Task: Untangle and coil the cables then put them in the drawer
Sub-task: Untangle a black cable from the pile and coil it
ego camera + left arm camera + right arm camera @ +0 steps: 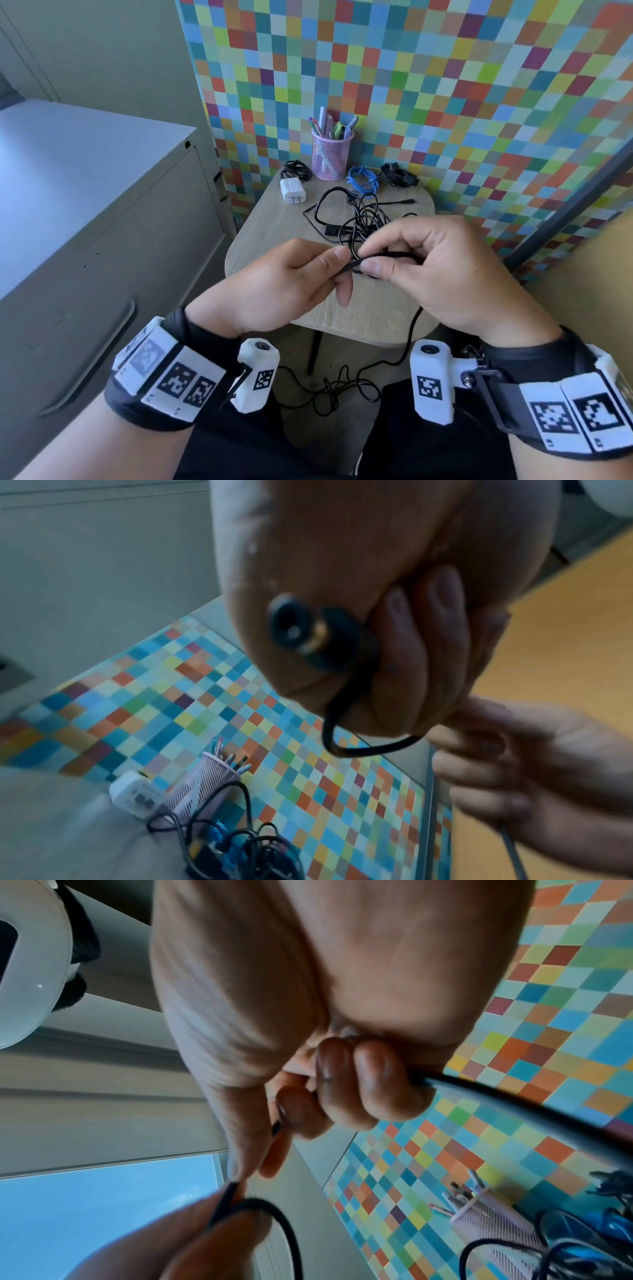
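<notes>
Black rubber-sheathed cable (pixel 352 265): held above the small wooden table (pixel 267 240), pinched by left hand (pixel 274 291) and right hand (pixel 445 274); slack hangs toward the lap. Left fingers (pixel 404 647) also curl round its barrel plug (pixel 308 634). Likely light, limp, kink-prone; best gripped near the plug. Tangled black cables (pixel 356 219) lie beyond, beside the blue cable (pixel 363 180). Drawer not identifiable; far ends hidden.
</notes>
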{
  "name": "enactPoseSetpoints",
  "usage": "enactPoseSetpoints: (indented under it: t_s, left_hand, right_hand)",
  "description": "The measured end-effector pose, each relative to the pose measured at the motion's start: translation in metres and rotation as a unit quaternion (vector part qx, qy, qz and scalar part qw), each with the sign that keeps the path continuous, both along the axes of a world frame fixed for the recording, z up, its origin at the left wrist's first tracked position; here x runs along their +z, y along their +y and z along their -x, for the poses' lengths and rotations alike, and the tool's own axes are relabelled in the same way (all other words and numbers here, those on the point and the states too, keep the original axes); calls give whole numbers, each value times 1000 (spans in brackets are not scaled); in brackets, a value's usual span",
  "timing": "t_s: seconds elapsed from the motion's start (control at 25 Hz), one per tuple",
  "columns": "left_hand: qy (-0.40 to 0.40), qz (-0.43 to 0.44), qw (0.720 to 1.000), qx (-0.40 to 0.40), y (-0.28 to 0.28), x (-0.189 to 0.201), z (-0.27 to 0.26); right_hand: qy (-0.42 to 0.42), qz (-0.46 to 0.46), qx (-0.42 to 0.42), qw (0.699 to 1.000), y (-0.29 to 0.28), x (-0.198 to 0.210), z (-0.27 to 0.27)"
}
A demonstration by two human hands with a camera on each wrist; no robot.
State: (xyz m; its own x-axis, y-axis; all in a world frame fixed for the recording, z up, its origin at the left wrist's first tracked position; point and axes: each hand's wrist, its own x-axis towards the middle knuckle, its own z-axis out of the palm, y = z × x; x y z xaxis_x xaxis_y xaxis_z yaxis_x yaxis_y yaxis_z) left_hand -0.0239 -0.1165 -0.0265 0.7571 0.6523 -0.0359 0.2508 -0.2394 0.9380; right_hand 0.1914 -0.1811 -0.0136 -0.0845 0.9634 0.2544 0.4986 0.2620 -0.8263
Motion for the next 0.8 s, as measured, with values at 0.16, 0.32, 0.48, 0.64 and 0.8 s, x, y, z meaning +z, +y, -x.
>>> enactPoseSetpoints:
  t_s: [0.16,0.32,0.48,0.64,0.8]
  left_hand:
    - [-98,92,990,-39,5,-1,6]
    - [-134,163,975,-71,7,-7,6]
    - [-202,213,954,-51,6,-10,-3]
    - [-269,240,932,-44,4,-7,-6]
    - [-350,221,910,1,1,2,-11]
  right_hand:
    - [39,6,70,997,4,-13,4]
    - [5,0,72,997,8,-13,2]
    - [55,-4,74,996,13,-10,2]
    - [194,35,33,980,18,-22,7]
    - [160,63,-10,985,22,-41,23]
